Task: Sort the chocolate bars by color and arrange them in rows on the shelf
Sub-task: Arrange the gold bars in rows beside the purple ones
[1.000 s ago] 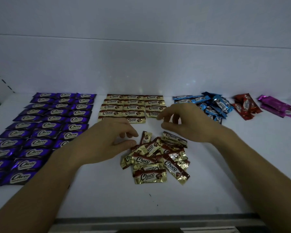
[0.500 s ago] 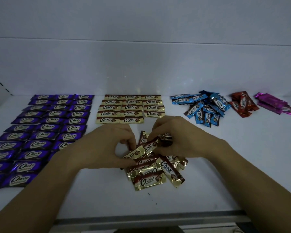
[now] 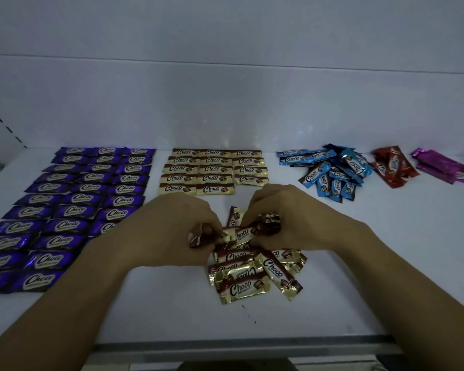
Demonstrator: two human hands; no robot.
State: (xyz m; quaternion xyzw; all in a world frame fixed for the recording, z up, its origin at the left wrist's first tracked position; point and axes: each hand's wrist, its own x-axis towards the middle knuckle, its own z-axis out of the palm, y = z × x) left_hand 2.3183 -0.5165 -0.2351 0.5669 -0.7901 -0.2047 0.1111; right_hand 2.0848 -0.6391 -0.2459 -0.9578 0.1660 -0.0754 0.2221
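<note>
Shelf point(image 3: 359, 277) holds 14 rowed gold bars point(image 3: 212, 170); hands point(image 3: 172, 231) point(image 3: 295, 223) pinch 1 bar point(image 3: 242, 233).

The shelf point(image 3: 386, 263) carries gold rows point(image 3: 212, 171), purple rows point(image 3: 73, 204) left of them, a gold pile point(image 3: 249, 277) in front, and a blue heap point(image 3: 330, 172), red heap point(image 3: 391, 167) and pink heap point(image 3: 442, 167) to their right.

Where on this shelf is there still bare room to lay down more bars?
Bare shelf lies right of the gold pile, before the blue heap, and between the forearms at the front edge. The gold rows' nearest row has a gap. Crowded: purple rows, far-right heaps.
</note>
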